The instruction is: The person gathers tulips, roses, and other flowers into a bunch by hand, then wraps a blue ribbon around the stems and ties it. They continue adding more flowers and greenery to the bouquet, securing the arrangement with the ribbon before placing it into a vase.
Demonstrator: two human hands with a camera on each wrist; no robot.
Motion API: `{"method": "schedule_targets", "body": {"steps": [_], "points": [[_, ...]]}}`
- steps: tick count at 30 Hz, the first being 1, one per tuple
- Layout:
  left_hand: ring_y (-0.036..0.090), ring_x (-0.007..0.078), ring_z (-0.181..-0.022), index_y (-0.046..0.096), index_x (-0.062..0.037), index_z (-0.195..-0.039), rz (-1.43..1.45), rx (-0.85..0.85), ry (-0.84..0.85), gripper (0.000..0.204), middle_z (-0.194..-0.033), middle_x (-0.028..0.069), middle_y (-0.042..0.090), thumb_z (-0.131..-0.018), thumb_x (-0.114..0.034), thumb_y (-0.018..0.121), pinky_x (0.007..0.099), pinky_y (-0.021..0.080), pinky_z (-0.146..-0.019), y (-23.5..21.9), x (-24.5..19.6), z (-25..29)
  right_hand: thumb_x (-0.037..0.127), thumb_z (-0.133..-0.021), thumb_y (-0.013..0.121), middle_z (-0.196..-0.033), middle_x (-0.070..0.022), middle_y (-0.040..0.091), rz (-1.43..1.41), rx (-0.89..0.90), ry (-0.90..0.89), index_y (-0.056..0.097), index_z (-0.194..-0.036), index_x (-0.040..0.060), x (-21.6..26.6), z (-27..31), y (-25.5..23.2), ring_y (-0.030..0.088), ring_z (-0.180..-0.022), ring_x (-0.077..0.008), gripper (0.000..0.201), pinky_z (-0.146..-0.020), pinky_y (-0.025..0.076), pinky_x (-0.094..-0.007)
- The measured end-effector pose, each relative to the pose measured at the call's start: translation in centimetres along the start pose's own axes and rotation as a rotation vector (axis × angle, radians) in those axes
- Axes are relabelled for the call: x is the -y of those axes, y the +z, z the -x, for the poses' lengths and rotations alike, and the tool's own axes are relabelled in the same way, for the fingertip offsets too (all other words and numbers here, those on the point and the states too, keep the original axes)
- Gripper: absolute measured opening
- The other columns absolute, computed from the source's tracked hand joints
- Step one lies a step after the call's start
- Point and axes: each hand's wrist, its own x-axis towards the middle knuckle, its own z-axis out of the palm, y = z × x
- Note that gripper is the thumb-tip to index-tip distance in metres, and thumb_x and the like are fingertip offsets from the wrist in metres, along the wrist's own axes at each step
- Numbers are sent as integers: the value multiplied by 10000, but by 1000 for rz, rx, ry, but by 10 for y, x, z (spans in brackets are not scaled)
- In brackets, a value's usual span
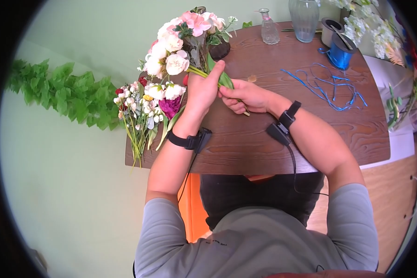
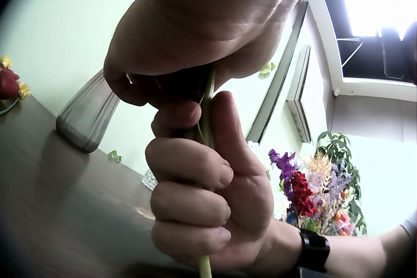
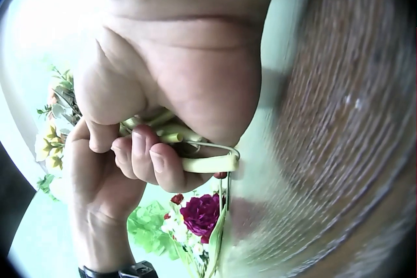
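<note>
In the head view, the bouquet (image 1: 173,44) is held up at 11 o'clock from the hands, above the table (image 1: 264,143). Its stems (image 1: 198,71) are gripped by the left hand (image 1: 204,90) and, lower down, pinched by the curled right hand (image 1: 249,96); the hands are set close together. Whether any binding lies under the fingers cannot be told.

If either grip were eased, the stems could slide or fan out, since the flower heads look top-heavy. The broad leaf (image 1: 226,80) could be creased by too tight a squeeze. At 8 o'clock, the loose flowers (image 1: 136,104), close to the left forearm, could be caught and dragged by a sweep that way; their stem ends reach the table's edge. The glass bottle (image 1: 269,32) at 1 o'clock could be toppled by a wide clockwise swing of the blossoms.

The near edge runs along 6 o'clock. More room is left on the wood between 2 and 5 o'clock, bounded at 3 by the tangled blue cord (image 1: 334,78), in which fingers could be snagged.
</note>
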Motion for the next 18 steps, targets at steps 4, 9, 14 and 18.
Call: {"method": "schedule_targets", "body": {"steps": [4,9,14,18], "points": [[588,62,-704,636,-63,-945,13,14,32,174,-833,-4,645,-994,-199,732,250,458,-592,-3,5,-3,366,-1103,554,-699,78,397,-63,24,25,527,-1035,135,1,-1,-3,316,-518,-31,243,-460,252,-212],[616,77,-830,637,-42,-1045,8,141,45,265,-918,6,661,-982,-267,762,260,490,-733,-10,5,-2,363,-1110,535,-692,86,390,-129,28,3,530,-1012,144,5,3,-4,315,-513,-24,240,-449,243,-203],[634,107,-906,630,11,-1238,-85,197,7,369,-1044,41,704,-991,-234,751,248,503,-796,-41,21,-3,353,-1114,530,-691,93,398,-143,-50,-71,530,-1015,143,7,1,-4,329,-515,-18,232,-448,262,-199],[623,83,-850,646,-8,-1296,-126,129,-50,331,-991,-5,685,-1002,-146,711,227,491,-758,-73,24,17,344,-1124,506,-702,92,393,-132,-66,-90,517,-1042,144,8,2,-4,332,-537,-21,217,-464,267,-202]]}}
